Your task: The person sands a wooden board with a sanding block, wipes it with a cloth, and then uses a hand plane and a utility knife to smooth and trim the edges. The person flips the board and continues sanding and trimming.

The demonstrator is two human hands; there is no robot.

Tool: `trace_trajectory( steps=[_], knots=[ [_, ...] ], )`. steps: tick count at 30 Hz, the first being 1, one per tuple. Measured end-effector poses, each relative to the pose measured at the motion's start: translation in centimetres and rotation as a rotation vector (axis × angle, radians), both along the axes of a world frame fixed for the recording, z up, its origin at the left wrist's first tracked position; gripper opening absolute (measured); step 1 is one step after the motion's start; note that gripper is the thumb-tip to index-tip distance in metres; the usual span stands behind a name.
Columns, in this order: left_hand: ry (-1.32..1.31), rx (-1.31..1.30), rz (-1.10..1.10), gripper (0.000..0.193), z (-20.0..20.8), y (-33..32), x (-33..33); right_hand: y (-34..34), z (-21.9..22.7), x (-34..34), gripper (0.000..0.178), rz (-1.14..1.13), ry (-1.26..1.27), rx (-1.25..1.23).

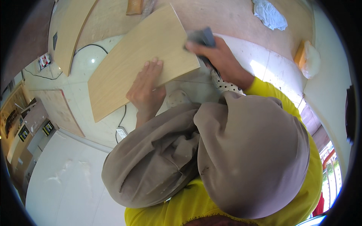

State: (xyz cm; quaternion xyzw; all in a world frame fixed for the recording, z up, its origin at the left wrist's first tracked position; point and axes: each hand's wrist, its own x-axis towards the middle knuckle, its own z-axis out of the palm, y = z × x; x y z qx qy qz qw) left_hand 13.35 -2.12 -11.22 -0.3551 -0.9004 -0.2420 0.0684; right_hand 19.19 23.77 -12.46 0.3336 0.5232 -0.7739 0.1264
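Panel of pale-tan wood (147, 45), brown-trousered knees (252, 150) just nearside of it, looks mid-work: left hand (148, 77) spread flat on its face, right hand (226, 62) clamped round blurred dark-grey blocky tool (203, 37) at its right edge, remaining work unclear.

Found dark tool (202, 39) in right grip (227, 62) blurred; could not make out its exact shape. Found left forearm (141, 118) mostly hidden behind left knee (149, 156). Saw only parts of the dotted shoes (226, 83) beyond both knees. Noted curved panel (72, 32) and tan block (134, 7) cut off by upper edge of view. Could not identify small dark item (10, 122) at far left.
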Motion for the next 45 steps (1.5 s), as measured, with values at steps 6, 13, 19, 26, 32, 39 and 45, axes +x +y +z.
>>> trace_trajectory(
  steps=[6,13,19,26,32,39,45],
  knots=[
    [-0.057,-0.029,-0.010,0.062,0.3,0.4,-0.3,2.5,-7.7,-8.1,0.047,-0.062,0.115,0.058],
    [-0.069,-0.048,0.011,0.058,1.5,0.0,-0.5,-0.1,3.7,2.6,0.046,0.045,0.087,-0.014],
    [-0.072,-0.023,-0.001,0.055,0.9,0.4,-0.8,2.3,-2.1,-3.4,0.047,0.030,0.073,0.089],
    [-0.071,-0.045,0.014,0.056,1.7,0.0,-0.8,1.1,1.7,0.2,0.046,0.140,0.223,0.059],
    [-0.005,-0.007,-0.015,0.066,1.0,0.3,-1.1,2.8,-1.1,-3.4,0.044,0.116,0.171,0.164],
    [0.018,-0.025,-0.011,0.065,0.6,-0.1,-0.9,1.5,-0.6,-0.2,0.046,0.148,0.317,0.123],
    [0.013,-0.016,-0.007,0.066,0.6,0.2,-1.2,3.3,-1.6,-4.1,0.044,0.169,0.167,0.191]
  ],
)
